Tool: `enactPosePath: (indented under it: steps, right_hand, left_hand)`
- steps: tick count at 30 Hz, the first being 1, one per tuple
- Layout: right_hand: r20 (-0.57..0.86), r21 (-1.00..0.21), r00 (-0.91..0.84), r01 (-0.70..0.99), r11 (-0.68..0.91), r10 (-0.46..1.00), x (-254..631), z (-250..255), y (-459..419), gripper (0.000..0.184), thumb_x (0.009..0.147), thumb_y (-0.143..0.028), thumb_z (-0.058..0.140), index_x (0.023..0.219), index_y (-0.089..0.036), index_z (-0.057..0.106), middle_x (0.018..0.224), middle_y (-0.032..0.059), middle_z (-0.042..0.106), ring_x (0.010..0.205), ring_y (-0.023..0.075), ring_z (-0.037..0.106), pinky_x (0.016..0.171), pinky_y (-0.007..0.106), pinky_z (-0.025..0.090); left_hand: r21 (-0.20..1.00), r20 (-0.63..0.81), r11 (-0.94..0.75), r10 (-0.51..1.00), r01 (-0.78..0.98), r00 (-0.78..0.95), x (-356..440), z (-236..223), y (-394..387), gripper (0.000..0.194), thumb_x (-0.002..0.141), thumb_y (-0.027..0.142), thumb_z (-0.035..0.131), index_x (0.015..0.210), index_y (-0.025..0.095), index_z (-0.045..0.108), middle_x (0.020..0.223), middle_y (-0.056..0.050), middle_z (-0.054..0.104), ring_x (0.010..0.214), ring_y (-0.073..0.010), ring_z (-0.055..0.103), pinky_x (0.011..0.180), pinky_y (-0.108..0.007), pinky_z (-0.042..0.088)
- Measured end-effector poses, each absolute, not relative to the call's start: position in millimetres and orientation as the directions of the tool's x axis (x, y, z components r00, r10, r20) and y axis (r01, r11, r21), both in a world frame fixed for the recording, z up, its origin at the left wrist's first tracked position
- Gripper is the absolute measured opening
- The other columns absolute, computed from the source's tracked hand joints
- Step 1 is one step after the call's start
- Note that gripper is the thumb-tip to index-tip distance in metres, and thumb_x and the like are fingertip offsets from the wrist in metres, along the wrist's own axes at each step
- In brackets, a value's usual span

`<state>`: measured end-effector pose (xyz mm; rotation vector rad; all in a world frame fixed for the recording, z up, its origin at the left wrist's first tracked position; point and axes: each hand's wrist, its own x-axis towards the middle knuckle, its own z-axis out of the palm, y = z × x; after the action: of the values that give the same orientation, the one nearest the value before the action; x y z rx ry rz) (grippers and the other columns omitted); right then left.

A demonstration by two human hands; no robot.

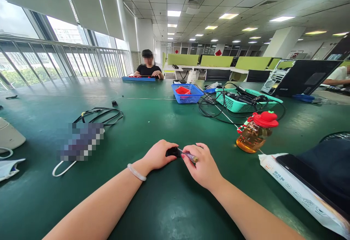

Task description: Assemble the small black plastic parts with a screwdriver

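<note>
My left hand (158,155), with a pale bangle (136,173) at its wrist, pinches a small black object (173,152) on the green table, thumb in front and fingers behind. What kind of object it is, I cannot make out. From the other side my right hand (204,166) grips a slim pen-shaped tool (191,157) with a patterned shaft and a gold-coloured end. The tool's thin front part points left and meets the black object's right end. Fingers partly cover both things.
An amber drink bottle (251,138) with a red lid stands right of my hands, near a wipes pack (298,192). Behind are a blue basket (187,97) and a cable-filled green basket (237,105). Coiled cable (109,115) lies left. A person (147,68) sits opposite.
</note>
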<state>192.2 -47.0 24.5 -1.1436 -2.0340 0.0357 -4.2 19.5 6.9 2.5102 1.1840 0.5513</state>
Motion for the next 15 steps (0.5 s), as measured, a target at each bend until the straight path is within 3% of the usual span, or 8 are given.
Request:
enactPosePath:
  steps: [11, 15]
  right_hand:
    - [0.579, -0.395, -0.282, 0.725, 0.565, 0.765, 194.1, 22.3, -43.8, 0.012, 0.094, -0.024, 0.045, 0.088, -0.024, 0.055, 0.082, 0.0001, 0.069, 0.072, 0.0161, 0.062, 0.097, 0.043, 0.036]
    - [0.623, -0.384, -0.271, 0.711, 0.589, 0.733, 193.8, 25.9, -46.6, 0.011, 0.094, -0.023, 0.045, 0.089, -0.023, 0.055, 0.082, -0.0002, 0.068, 0.074, 0.0159, 0.063, 0.098, 0.043, 0.036]
  left_hand:
    - [0.436, 0.198, -0.6, 0.791, 0.67, 0.579, -4.5, 6.5, 19.6, 0.045, 0.08, 0.036, 0.068, 0.124, 0.027, 0.062, 0.115, -0.005, 0.07, 0.105, -0.0246, 0.061, 0.094, -0.037, 0.048]
    - [0.439, 0.196, -0.596, 0.794, 0.672, 0.576, -3.4, 9.2, 17.9, 0.044, 0.08, 0.034, 0.068, 0.124, 0.027, 0.062, 0.113, -0.004, 0.071, 0.103, -0.0244, 0.062, 0.093, -0.037, 0.048]
